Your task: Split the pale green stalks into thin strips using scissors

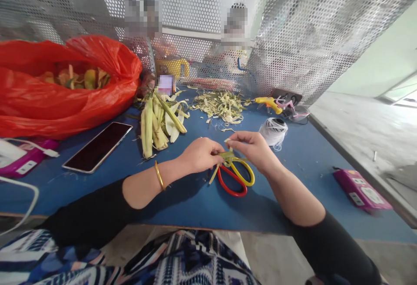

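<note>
Both hands on a green strip (pixel 227 156), over the scissors (pixel 234 175).
The left hand (pixel 202 154) has thumb and fingers closed on the strip; the right hand (pixel 249 146) pinches its pale end. Whether the strip touches the scissors, I cannot tell. Beyond the scissors: stalks (pixel 148 126) to the left, scraps (pixel 221 106) straight behind, thread (pixel 273 134) to the right.

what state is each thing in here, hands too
left hand, pinching plant strips
right hand, pinching plant strips
plant strips, held in both hands
scissors, blades hidden, open or shut unclear
red bag, mouth open, plant pieces showing
phone, lying face up, screen dark
spool, thread wound, strands loose
stalks, lying bunched
shavings, heaped loose
glue gun, lying on its side
</note>
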A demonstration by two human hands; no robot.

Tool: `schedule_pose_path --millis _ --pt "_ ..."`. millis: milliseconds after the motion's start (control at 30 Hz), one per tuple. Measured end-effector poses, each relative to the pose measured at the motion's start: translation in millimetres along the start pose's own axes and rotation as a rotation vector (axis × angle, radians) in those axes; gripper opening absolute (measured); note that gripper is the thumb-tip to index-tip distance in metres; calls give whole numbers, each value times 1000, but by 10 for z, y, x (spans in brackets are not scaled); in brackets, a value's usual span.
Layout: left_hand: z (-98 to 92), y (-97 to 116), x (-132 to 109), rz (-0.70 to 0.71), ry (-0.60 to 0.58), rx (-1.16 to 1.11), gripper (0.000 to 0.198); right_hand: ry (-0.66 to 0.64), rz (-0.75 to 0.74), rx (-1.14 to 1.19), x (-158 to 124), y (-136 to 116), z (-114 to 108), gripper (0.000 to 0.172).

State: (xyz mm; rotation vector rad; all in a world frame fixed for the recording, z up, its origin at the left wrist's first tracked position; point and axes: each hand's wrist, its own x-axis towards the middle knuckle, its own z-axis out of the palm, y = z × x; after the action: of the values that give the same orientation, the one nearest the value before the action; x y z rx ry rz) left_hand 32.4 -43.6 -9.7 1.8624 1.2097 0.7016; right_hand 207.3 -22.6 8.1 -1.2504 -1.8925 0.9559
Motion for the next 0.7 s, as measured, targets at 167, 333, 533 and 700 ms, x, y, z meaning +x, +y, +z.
schedule_pose_path --millis 167,333,533,700 --pt "9 -13 -16 -64 -335 -292 17 49 71 170 48 5 -49 21" --pt "-61 6 -12 -68 -393 -419 10 -21 312 469 93 13 -132 20" --pt "-104 28 -5 -84 -435 -489 11 -31 562 724 131 30 -65 22" --pt "-55 31 -18 -164 -287 -519 24 -20 464 846 147 99 8 19"
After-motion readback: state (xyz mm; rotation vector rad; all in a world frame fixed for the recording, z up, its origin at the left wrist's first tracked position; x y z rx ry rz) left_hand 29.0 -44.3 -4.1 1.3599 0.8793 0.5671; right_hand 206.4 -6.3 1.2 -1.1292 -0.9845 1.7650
